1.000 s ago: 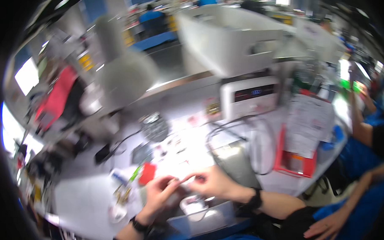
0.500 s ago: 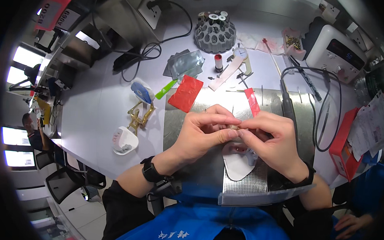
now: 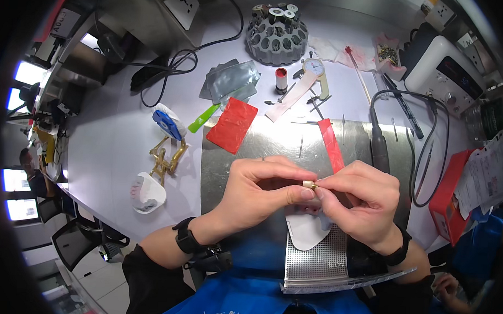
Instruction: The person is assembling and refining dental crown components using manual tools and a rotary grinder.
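My left hand (image 3: pixel 261 185) pinches a small cream-coloured, tooth-like piece (image 3: pixel 307 184) between thumb and fingers. A tiny brass-coloured end pokes out of that piece, and my right hand (image 3: pixel 361 199) pinches it between thumb and forefinger. Both hands meet above a white dental cast (image 3: pixel 307 233), whose upper part they partly cover. The cast lies on a perforated metal plate (image 3: pixel 314 264). Beyond my fingers, a red wax strip (image 3: pixel 330 144) and thin metal instruments rest on a steel sheet (image 3: pixel 274 135).
To the left stand a brass articulator (image 3: pixel 167 162) and another cast (image 3: pixel 149 193). Farther back are a red wax sheet (image 3: pixel 232 126), a dial caliper (image 3: pixel 320 84) and a grey bur stand (image 3: pixel 276 41). A corded handpiece (image 3: pixel 378 147) and its control box (image 3: pixel 445 75) occupy the right.
My hands have drawn slightly nearer to me. The cream piece and its brass-coloured end now show between my fingertips. The whole view has shifted a little.
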Demonstrator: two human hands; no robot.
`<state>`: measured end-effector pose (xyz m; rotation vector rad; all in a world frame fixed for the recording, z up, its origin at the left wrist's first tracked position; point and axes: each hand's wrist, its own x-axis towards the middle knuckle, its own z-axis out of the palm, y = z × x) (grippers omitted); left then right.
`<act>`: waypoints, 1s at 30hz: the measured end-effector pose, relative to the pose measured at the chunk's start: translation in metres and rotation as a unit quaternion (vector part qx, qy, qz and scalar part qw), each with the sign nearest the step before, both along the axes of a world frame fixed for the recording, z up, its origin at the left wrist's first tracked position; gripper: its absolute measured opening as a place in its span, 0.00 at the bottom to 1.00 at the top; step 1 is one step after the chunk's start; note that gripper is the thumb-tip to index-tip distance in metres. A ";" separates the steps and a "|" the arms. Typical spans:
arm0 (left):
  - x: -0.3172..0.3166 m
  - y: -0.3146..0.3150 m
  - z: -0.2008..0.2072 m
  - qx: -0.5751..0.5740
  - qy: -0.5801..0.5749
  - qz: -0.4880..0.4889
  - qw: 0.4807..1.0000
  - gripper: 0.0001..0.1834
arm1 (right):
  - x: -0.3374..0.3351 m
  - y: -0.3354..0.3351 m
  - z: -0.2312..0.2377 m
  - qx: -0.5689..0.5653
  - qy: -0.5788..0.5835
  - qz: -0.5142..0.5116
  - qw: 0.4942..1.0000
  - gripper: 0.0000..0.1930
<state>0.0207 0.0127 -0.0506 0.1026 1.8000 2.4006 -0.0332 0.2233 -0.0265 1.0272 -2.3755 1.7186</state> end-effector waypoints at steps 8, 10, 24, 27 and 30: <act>0.000 0.005 0.006 0.014 -0.062 0.021 0.998 0.13 | -0.002 0.000 0.004 0.010 -0.043 -0.001 0.999 0.08; 0.000 0.006 0.007 0.042 -0.087 0.023 0.995 0.12 | -0.002 0.000 0.003 0.001 -0.037 -0.003 0.999 0.08; 0.001 0.009 0.003 0.146 -0.139 -0.018 0.979 0.11 | -0.008 0.016 0.010 0.009 -0.003 -0.056 0.998 0.10; 0.001 0.009 -0.001 0.176 -0.145 -0.016 0.974 0.12 | -0.008 0.019 0.013 0.020 -0.016 -0.042 0.999 0.10; 0.000 0.009 -0.004 0.188 -0.125 -0.022 0.974 0.11 | -0.006 0.011 0.013 0.003 -0.013 -0.021 1.000 0.11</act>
